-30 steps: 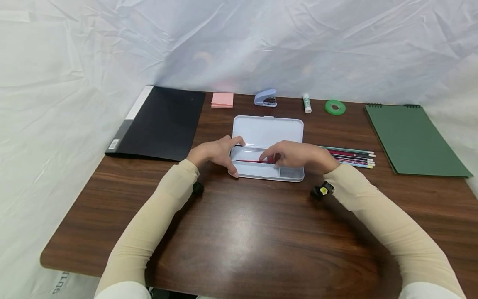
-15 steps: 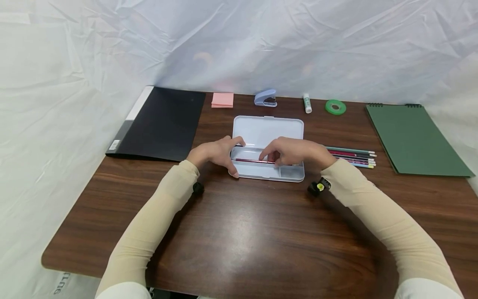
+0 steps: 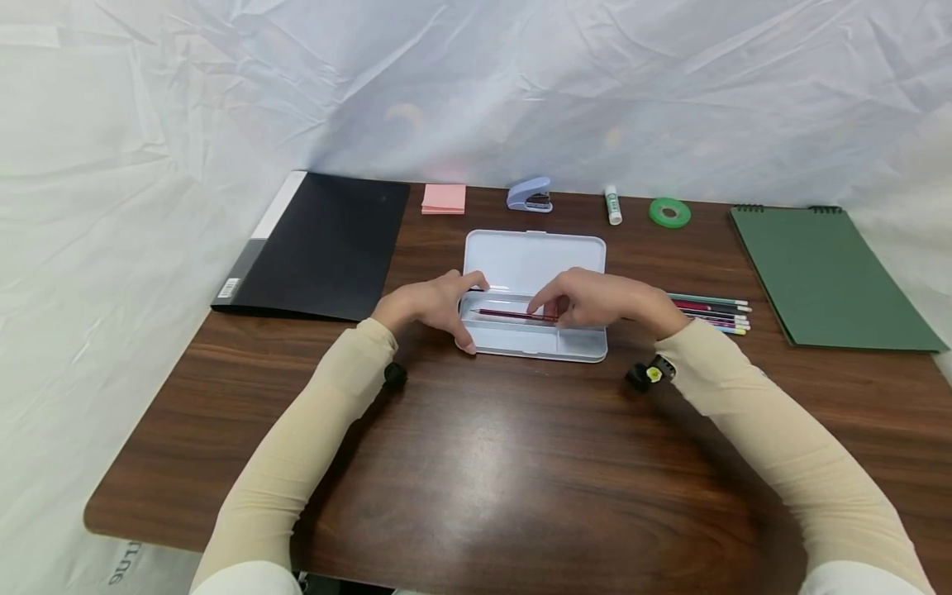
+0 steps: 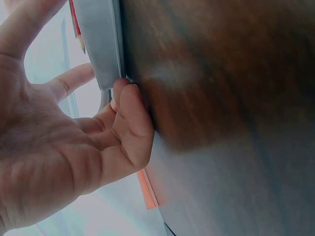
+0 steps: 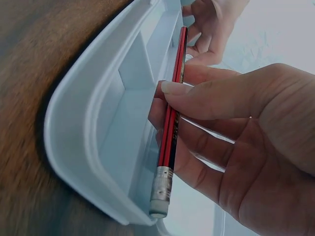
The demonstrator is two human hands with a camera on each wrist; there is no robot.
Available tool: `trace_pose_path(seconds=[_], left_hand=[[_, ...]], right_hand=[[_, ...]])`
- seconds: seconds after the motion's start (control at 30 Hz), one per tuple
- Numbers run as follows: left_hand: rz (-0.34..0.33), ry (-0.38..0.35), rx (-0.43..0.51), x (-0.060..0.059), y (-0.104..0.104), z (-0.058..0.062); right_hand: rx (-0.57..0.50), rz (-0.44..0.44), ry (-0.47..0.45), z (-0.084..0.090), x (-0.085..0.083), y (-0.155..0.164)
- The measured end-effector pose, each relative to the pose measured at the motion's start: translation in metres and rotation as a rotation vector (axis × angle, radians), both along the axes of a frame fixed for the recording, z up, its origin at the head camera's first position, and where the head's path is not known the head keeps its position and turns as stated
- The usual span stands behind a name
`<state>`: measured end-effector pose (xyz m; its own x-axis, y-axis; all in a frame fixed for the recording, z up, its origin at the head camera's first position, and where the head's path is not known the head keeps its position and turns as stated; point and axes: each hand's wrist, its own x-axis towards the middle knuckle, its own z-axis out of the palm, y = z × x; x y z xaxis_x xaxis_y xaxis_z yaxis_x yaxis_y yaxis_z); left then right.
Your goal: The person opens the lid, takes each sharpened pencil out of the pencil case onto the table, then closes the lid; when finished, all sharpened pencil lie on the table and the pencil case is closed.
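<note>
In the head view, a white pencil case (image 3: 537,258) stands open at mid-table, its lid tipped back. My left hand (image 3: 437,304) holds the case's left end, thumb at the front corner and fingers toward the back. The left wrist view shows those fingers against the case's end wall (image 4: 101,44). With thumb and fingers, my right hand (image 3: 597,296) pinches a red-and-black pencil (image 5: 172,123) over the case, its sharpened tip pointing left. A white eraser in a metal band (image 5: 161,189) caps the pencil's near end in the right wrist view.
Several pencils (image 3: 714,314) lie right of the case, partly behind my right forearm. A black folder (image 3: 320,248) is at left, a green spiral notebook (image 3: 836,281) at right. Behind are pink sticky notes (image 3: 443,198), a stapler (image 3: 530,197), a glue stick (image 3: 613,207) and green tape (image 3: 669,213).
My right hand has shifted slightly right and back, and the pencil in it shows higher and more tilted over the case. The left hand has stayed on the case's end.
</note>
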<state>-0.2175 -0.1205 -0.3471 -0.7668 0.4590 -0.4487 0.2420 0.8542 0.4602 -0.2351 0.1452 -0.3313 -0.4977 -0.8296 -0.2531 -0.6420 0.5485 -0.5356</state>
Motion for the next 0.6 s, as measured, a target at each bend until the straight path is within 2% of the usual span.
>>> trace_pose_path(seconds=[0.37, 0.6], left_hand=[[0.015, -0.024, 0.007, 0.000, 0.000, 0.000], [0.013, -0.026, 0.014, 0.000, 0.000, 0.000]], right_hand=[[-0.012, -0.028, 0.058, 0.006, 0.006, 0.026], [-0.032, -0.089, 0.110, 0.010, 0.014, 0.049]])
